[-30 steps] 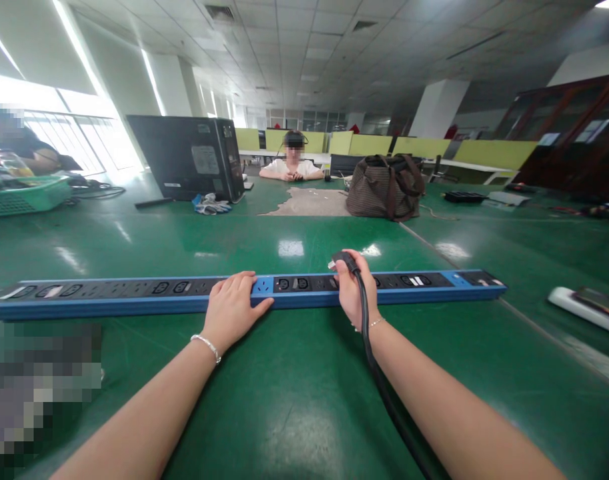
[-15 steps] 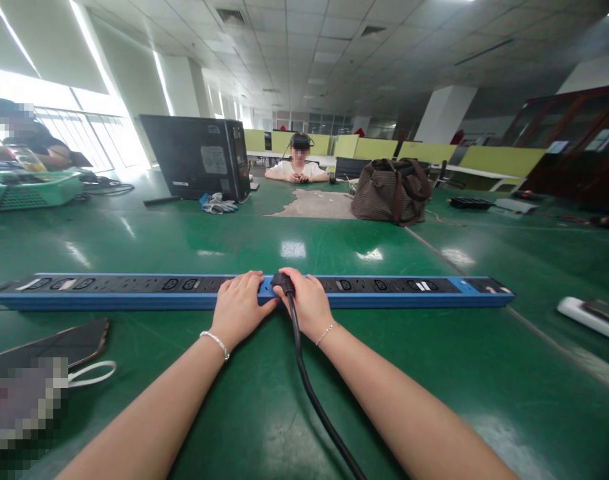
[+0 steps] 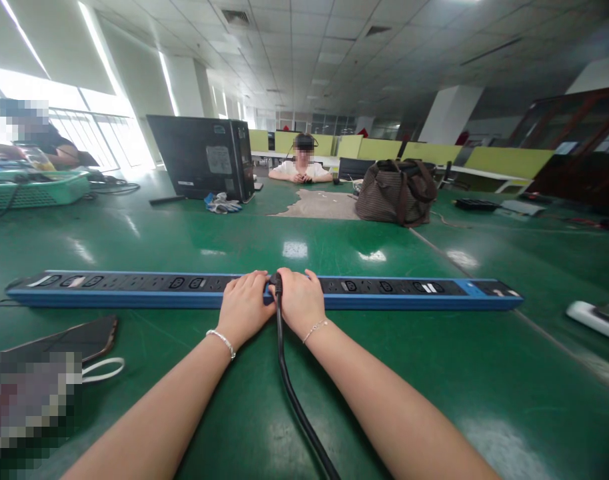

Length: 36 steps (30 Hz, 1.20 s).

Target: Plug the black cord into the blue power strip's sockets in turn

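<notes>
A: Strip first. Where do we have it?

B: Long blue-edged power strip [image 3: 409, 301], black socket face upward, lying crosswise on the glossy green table [image 3: 224, 433] in front of us.

A: Our grips?

B: Our bare right hand [image 3: 303, 303] is closed around a black moulded plug [image 3: 275, 281], at the strip's middle. Our fingers hide its front; we cannot tell how far it sits in a socket. The thick black cable [image 3: 295, 400] curves down toward us.

A: And our bare left hand [image 3: 245, 305]?

B: Just left of the plug, fingers laid over the strip's top, thumb reaching toward the plug. Whether it clenches the strip, we cannot tell.

A: Surroundings?

B: Dark flat phone [image 3: 72, 339], near left. Beyond the strip: black computer case [image 3: 199, 157], grey-and-blue gloves [image 3: 223, 203] beside it, brown fabric bag [image 3: 395, 193] farther right. One seated person [image 3: 303, 163] faces us across the table.
</notes>
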Each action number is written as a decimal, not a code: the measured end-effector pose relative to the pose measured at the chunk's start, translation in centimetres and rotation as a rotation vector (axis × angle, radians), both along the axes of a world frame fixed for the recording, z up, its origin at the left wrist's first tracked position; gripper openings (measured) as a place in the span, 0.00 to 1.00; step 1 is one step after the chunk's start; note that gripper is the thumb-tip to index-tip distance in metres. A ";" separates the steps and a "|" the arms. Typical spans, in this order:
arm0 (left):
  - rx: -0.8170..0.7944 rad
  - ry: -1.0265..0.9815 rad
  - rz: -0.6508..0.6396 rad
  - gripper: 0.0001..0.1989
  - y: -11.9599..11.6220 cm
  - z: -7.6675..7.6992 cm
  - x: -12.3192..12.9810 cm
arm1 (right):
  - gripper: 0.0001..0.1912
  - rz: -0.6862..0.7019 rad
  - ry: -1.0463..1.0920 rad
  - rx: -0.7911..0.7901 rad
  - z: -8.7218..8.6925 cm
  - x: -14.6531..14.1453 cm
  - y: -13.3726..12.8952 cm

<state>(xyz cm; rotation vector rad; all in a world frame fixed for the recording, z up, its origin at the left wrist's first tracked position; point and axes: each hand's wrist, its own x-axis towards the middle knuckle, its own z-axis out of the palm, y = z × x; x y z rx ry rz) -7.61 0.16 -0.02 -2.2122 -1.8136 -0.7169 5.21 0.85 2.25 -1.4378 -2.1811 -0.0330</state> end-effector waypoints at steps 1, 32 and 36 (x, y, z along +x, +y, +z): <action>0.005 0.000 -0.001 0.16 0.0 0.0 0.0 | 0.13 -0.011 -0.021 -0.004 0.0 0.0 0.1; 0.022 -0.016 -0.043 0.23 -0.1 -0.3 -0.2 | 0.20 0.165 0.033 -0.088 -0.4 1.9 1.6; 0.074 -0.011 -0.194 0.23 0.0 -0.1 -0.3 | 0.26 0.264 0.224 -0.186 -0.8 3.3 2.6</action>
